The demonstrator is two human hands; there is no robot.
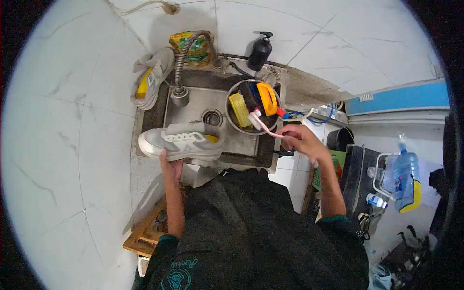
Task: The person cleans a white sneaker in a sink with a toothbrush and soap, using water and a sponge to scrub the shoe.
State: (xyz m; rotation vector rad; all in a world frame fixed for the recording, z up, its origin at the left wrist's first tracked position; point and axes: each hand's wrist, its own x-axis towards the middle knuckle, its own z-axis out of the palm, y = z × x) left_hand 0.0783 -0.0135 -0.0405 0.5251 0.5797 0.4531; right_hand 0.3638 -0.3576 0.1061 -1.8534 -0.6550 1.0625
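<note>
My left hand [171, 164] is closed around the sole of a grey and white sneaker [181, 142], which lies on its side over the front left of the sink. A bit of yellow shows inside the shoe's opening. My right hand [302, 140] pinches the end of a brush [267, 128] with a pink handle and a pale head. The brush head is at a round metal bowl [231, 121] in the sink, which holds a yellow brush [239, 109], a dark brush and a brush with an orange handle [267, 99].
Another sneaker [153, 79] leans on the sink's left rim. A flexible metal faucet [179, 72] hangs over the steel sink [193, 106]. Behind stand a green and yellow pouch [197, 50] and a black pump bottle [260, 52]. At right is a large water bottle [405, 171].
</note>
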